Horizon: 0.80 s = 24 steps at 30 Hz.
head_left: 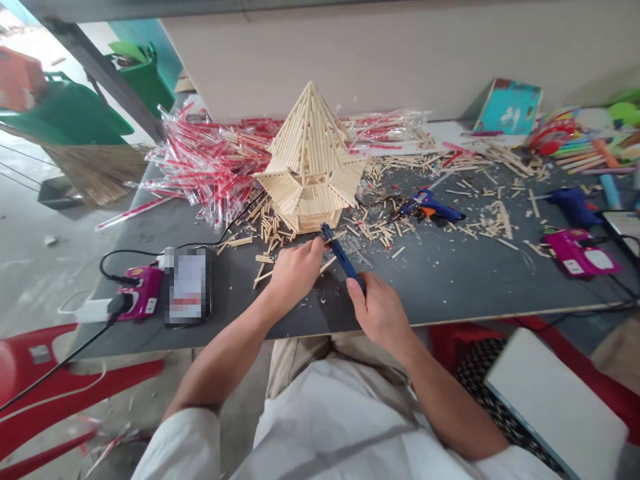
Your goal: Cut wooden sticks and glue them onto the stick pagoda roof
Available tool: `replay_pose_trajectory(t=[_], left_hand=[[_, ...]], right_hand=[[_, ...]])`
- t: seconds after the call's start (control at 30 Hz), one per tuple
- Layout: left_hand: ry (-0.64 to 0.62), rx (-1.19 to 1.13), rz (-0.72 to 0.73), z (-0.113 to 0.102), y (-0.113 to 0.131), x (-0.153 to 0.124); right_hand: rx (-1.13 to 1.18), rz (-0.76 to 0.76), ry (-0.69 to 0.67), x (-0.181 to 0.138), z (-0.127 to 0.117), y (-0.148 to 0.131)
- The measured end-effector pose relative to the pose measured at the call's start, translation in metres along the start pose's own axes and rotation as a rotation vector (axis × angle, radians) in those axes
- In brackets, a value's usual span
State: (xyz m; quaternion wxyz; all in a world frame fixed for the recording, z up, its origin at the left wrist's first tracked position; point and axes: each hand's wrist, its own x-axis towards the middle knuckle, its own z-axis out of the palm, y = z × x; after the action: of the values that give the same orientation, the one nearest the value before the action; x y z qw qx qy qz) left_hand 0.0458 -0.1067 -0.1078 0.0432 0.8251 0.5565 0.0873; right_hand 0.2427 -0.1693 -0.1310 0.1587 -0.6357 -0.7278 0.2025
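Note:
My right hand (383, 310) is wrapped round the blue handles of a pair of pliers (343, 255), whose dark jaws point away from me. Close to the jaws, my left hand (299, 270) is closed in a pinch; what sits between its fingertips is too small to make out. Just beyond both hands stands a pointed model house (311, 153) built of thin wooden sticks, with a tall roof and flared lower eaves. Short cut wooden sticks (273, 230) lie scattered around its base.
Plastic-wrapped red-tipped sticks (210, 160) are heaped at the back left. A blue glue gun (435, 205) lies right of the model; another blue tool (575, 203) is farther right. A phone (188, 287) and a purple power socket (143, 292) are at left, another purple socket (583, 252) at right.

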Motion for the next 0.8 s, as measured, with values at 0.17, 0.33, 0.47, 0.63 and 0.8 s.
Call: replay_pose_trajectory(t=[0.17,0.33,0.47,0.63,0.8], left_hand=[[0.011,0.015,0.005,-0.004,0.003,-0.003],[-0.039,0.021,-0.006,-0.005,0.002,-0.005],[-0.082,0.013,-0.017,-0.004,0.003,-0.005],[-0.127,0.0,-0.021,-0.001,0.008,-0.005],[-0.045,-0.095,-0.08,-0.013,0.005,-0.005]], right_hand=[[0.006,-0.032,0.014,-0.002,0.001,0.001],[-0.044,0.001,-0.023,-0.001,0.0,-0.001],[-0.083,-0.007,-0.042,-0.004,-0.004,-0.001],[-0.17,0.0,-0.039,-0.009,-0.006,0.001],[-0.244,0.043,0.0,-0.008,-0.003,0.013]])
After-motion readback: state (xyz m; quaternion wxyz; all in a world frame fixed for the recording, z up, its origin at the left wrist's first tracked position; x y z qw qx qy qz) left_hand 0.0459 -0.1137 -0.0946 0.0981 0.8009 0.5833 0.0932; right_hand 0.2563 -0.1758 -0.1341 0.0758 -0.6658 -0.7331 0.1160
